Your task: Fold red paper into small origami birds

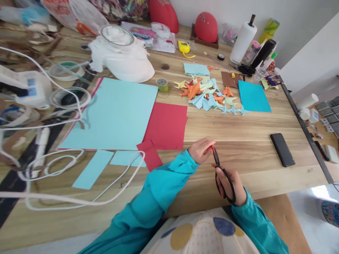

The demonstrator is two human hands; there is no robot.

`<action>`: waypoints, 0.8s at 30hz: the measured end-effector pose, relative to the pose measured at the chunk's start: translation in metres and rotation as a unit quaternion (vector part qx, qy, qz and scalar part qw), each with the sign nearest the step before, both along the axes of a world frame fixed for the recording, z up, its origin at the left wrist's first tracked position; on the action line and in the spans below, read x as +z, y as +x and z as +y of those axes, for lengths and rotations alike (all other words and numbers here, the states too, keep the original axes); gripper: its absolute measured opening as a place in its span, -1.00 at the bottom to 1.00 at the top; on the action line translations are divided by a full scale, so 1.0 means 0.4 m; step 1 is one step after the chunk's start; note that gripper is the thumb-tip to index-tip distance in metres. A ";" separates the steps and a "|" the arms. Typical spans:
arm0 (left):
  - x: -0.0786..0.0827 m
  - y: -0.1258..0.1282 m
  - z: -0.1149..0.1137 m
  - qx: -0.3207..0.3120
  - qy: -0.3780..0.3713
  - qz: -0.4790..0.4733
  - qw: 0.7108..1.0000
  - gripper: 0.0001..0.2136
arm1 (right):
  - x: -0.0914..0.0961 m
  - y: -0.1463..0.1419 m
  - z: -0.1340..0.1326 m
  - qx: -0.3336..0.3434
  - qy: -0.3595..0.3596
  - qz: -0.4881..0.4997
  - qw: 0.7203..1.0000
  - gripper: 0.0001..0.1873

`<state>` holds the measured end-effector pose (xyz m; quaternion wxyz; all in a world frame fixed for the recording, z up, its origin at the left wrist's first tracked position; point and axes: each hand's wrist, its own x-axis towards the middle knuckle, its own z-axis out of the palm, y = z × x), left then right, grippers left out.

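My right hand [230,185] is closed round the black handles of a pair of scissors [221,173], blades pointing up and away from me. My left hand [201,150] is pinched on a small red paper piece [212,147] at the scissor tips, above the near part of the wooden table [246,134]. Both arms wear teal sleeves. A red paper sheet [166,125] and a smaller red offcut [149,155] lie just left of my left hand.
A large light-blue sheet [111,113] and blue strips lie left. Folded paper cranes [208,93] are heaped at the back, beside a turquoise sheet [253,96]. A black phone [282,149] lies right. White cables [79,176], tape rolls and clutter fill the left; a paper-towel roll [243,41] stands far back.
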<state>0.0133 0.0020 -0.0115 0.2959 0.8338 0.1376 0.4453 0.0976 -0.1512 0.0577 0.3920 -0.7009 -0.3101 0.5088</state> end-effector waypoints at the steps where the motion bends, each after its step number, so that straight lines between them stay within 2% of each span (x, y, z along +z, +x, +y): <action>1: 0.000 0.000 0.001 0.000 0.004 0.002 1.000 -0.78 | 0.000 0.000 0.001 0.002 -0.002 -0.005 1.000 -0.37; 7: -0.002 0.000 0.003 -0.001 0.024 -0.001 1.000 -0.79 | 0.003 0.002 0.005 -0.004 -0.010 -0.007 1.000 -0.35; 24: -0.003 0.002 0.002 0.008 0.021 -0.002 1.000 -0.77 | 0.005 0.000 0.004 -0.012 -0.014 -0.006 1.000 -0.35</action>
